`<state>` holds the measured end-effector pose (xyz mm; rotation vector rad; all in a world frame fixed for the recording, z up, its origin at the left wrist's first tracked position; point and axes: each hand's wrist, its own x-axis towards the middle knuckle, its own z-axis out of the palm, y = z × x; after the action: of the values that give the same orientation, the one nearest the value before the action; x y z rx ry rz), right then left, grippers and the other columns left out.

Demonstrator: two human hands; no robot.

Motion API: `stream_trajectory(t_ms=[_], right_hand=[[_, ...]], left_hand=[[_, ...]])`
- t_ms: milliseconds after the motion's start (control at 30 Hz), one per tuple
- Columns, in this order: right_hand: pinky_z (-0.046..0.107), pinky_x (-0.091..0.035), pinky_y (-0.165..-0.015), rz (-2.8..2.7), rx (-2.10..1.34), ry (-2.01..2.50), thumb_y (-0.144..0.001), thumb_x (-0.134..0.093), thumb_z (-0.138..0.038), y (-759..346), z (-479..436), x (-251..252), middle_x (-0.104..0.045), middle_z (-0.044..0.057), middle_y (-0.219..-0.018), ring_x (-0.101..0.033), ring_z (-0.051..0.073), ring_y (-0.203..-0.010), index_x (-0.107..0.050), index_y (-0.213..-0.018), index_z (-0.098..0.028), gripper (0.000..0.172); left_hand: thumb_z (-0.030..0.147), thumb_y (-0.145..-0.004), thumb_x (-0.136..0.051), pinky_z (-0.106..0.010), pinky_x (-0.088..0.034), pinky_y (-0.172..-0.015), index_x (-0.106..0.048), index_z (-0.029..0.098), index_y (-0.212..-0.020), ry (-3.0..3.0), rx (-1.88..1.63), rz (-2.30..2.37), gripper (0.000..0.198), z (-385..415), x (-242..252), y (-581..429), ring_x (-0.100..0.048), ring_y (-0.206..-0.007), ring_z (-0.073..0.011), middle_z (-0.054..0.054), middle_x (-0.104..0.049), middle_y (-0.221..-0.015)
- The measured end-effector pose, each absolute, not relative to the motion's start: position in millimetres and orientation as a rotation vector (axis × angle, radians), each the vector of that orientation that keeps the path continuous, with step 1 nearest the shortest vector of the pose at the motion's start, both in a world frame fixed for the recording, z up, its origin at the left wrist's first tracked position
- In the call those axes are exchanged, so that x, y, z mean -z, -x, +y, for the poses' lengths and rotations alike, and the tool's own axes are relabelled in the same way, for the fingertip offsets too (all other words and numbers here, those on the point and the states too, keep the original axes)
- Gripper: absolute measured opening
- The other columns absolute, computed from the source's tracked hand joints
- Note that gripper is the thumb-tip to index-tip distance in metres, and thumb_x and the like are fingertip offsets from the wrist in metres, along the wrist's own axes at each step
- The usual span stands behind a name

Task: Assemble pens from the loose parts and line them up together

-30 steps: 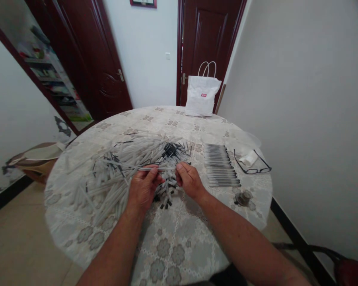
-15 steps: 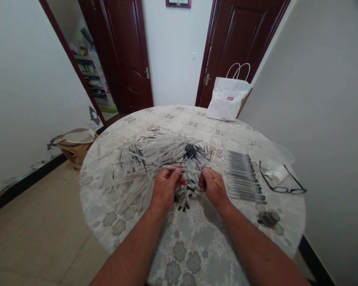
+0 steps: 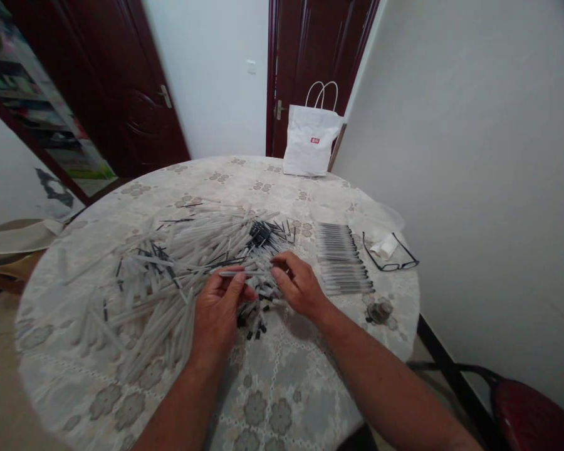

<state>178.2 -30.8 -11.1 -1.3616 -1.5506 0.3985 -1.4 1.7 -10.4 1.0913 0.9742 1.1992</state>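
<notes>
A big heap of grey pen barrels (image 3: 169,269) mixed with thin black refills and small black caps (image 3: 258,235) covers the middle of the round table (image 3: 282,394). My left hand (image 3: 219,313) pinches one grey pen barrel (image 3: 244,274), held level just above the heap. My right hand (image 3: 298,285) is closed at the barrel's right end, fingers curled on it. Small black caps (image 3: 256,326) lie between and under my hands.
A neat row of assembled pens (image 3: 341,260) lies to the right, with black-framed glasses (image 3: 390,254) and a white tube beyond. Coins (image 3: 380,310) sit near the table's right edge. A white paper bag (image 3: 310,141) stands at the far edge. A red chair (image 3: 531,413) is at lower right.
The view swung right, then back left and down. Both hands stay together on the same grey barrel; the right fingers have shifted slightly at its end.
</notes>
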Motion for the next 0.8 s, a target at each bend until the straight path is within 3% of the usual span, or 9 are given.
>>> stream_trajectory(t_ms=[133,267,400,567,800], right_hand=[[0.032,-0.046,-0.085,-1.839,-0.356,1.257,-0.101,-0.051,-0.033,-177.1,-29.6,7.4,-0.069,0.006,-0.097,-0.063,0.020,-0.091,-0.068,-0.106,-0.024,0.020],[0.032,-0.045,-0.082,-2.014,-0.334,1.284,-0.100,-0.056,-0.029,-180.3,-32.1,0.3,-0.070,0.006,-0.095,-0.062,0.020,-0.089,-0.067,-0.105,-0.023,0.014],[0.030,-0.043,-0.079,-2.144,-0.261,1.542,-0.094,-0.064,-0.024,-212.2,-45.7,-27.8,-0.068,0.005,-0.089,-0.060,0.020,-0.086,-0.069,-0.095,-0.022,0.005],[0.030,-0.042,-0.084,-2.157,-0.077,1.993,-0.093,-0.062,-0.023,-284.0,-56.0,-57.2,-0.069,0.008,-0.096,-0.061,0.021,-0.092,-0.072,-0.096,-0.018,0.011],[0.029,-0.043,-0.085,-2.219,-0.065,2.376,-0.092,-0.060,-0.026,-336.2,-43.9,-23.5,-0.073,0.010,-0.106,-0.065,0.023,-0.101,-0.074,-0.101,-0.020,0.017]], left_hand=[[0.046,-0.082,-0.076,-0.029,-0.058,-0.067,-0.067,0.020,-0.106,-1.171,-1.160,0.974,0.037,1.2,8.8,0.6,-0.067,-0.066,-0.0160,-0.003,-0.071,-0.084],[0.045,-0.081,-0.076,-0.027,-0.056,-0.064,-0.066,0.020,-0.108,-1.258,-1.169,0.984,0.038,-1.5,2.5,-1.1,-0.066,-0.063,-0.0158,-0.002,-0.072,-0.082],[0.045,-0.085,-0.072,-0.026,-0.054,-0.063,-0.066,0.020,-0.110,-1.426,-1.158,1.036,0.036,-6.0,0.3,-2.2,-0.068,-0.066,-0.0165,-0.004,-0.074,-0.086],[0.047,-0.091,-0.064,-0.027,-0.054,-0.067,-0.068,0.019,-0.107,-1.621,-1.131,1.127,0.032,-6.7,5.4,0.3,-0.070,-0.070,-0.0170,-0.005,-0.076,-0.091],[0.041,-0.093,-0.058,-0.027,-0.054,-0.066,-0.068,0.019,-0.103,-1.697,-1.167,1.182,0.026,0.0,10.8,2.9,-0.070,-0.068,-0.0165,-0.005,-0.077,-0.090]])
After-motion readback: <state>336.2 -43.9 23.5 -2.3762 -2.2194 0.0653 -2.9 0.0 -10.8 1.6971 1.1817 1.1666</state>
